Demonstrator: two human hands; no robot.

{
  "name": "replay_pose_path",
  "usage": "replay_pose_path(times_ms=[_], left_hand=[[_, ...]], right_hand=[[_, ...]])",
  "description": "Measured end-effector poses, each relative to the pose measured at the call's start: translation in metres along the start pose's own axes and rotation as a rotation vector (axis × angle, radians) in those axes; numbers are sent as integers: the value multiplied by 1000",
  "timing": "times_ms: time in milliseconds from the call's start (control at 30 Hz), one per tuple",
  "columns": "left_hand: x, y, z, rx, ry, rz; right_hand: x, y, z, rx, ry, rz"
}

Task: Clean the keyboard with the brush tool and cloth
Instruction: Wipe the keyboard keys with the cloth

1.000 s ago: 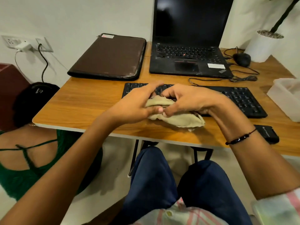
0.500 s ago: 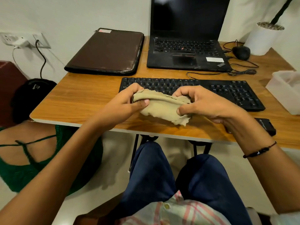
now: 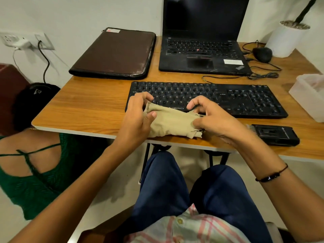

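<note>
A black keyboard (image 3: pixel 228 97) lies across the wooden desk (image 3: pixel 87 106). In front of it, near the desk's front edge, I hold a beige cloth (image 3: pixel 171 122) stretched between both hands. My left hand (image 3: pixel 138 118) pinches its left end with thumb and fingers. My right hand (image 3: pixel 212 118) grips its frayed right end. The cloth covers part of the keyboard's front edge. A black brush tool (image 3: pixel 275 135) lies on the desk to the right of my right hand, with its bristles pointing left.
An open black laptop (image 3: pixel 201 55) stands behind the keyboard, a brown sleeve (image 3: pixel 115 53) to its left. A mouse (image 3: pixel 263 54), cables, a white plant pot (image 3: pixel 287 39) and a translucent box (image 3: pixel 310 97) sit at the right. A person in green (image 3: pixel 29 165) sits at lower left.
My hands have drawn apart and spread the bunched cloth out wider, lowering it toward the desk in front of the keyboard.
</note>
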State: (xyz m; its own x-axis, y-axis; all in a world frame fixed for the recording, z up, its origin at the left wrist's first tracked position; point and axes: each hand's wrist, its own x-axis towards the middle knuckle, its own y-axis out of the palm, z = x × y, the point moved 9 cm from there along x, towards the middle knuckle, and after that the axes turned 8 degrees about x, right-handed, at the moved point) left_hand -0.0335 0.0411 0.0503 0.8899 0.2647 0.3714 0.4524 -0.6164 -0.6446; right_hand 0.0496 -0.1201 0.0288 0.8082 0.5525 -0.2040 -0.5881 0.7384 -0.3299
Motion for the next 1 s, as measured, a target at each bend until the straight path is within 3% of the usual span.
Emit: replay_pose_path(times_ms=[200, 400, 500, 667, 733, 833, 900, 1000], left_hand=[[-19, 14, -4, -20, 128, 403], [-11, -3, 12, 188, 157, 128], [-17, -7, -3, 331, 322, 0], [-22, -13, -21, 569, 446, -188], [-30, -8, -26, 633, 583, -187], [-41, 17, -22, 628, 715, 60], [-45, 27, -20, 613, 693, 208], [-45, 28, -19, 610, 635, 274]], right_hand=[[2, -2, -1, 250, 39, 0], [-1, -4, 5, 212, -8, -6], [-1, -5, 6, 225, -6, 6], [-1, -9, 10, 292, 16, 23], [-2, -13, 10, 152, -13, -8], [-4, -10, 10, -246, -106, -52], [-7, -4, 9, -555, -186, -101], [-19, 1, 16, -881, -328, -263]])
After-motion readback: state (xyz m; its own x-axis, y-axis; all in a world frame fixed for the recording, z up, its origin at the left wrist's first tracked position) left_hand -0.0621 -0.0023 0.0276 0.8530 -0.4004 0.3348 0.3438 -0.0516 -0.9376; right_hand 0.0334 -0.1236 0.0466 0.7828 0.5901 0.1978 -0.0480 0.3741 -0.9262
